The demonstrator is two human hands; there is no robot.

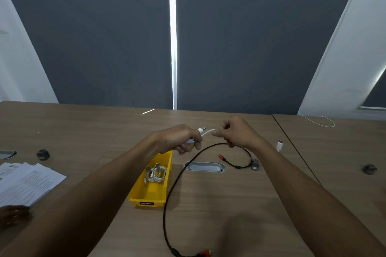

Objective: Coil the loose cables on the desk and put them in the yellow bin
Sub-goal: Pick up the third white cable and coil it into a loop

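At the far left, a fanned stack of white printed paper sheets (27, 181) is lying on the brown wood-grain desk (219, 210), with a small dark round object (43, 154) sitting just beyond it. Further right, the yellow plastic bin (153, 191) is standing open on the desk, and a coiled white cable (156, 174) is already lying inside it near its far end. Above the bin's far end, the left hand (180, 139) is gripping a bundled white cable (203, 133), its fingers (184, 149) curling around the gathered loops while a white plug is poking out past the thumb. The right hand (237, 134) is pinching the same white cable's free stretch, fingertips closing on it just beside the left hand. Below both hands, a long black cable with red-tipped plugs (167, 204) is sprawling loose over the desk, passing around a silver oval cable port (205, 166) set in the desk. To the right, a white plug end (279, 145) is resting on the desk, and another small dark round object (369, 169) is sitting well apart near the right edge.
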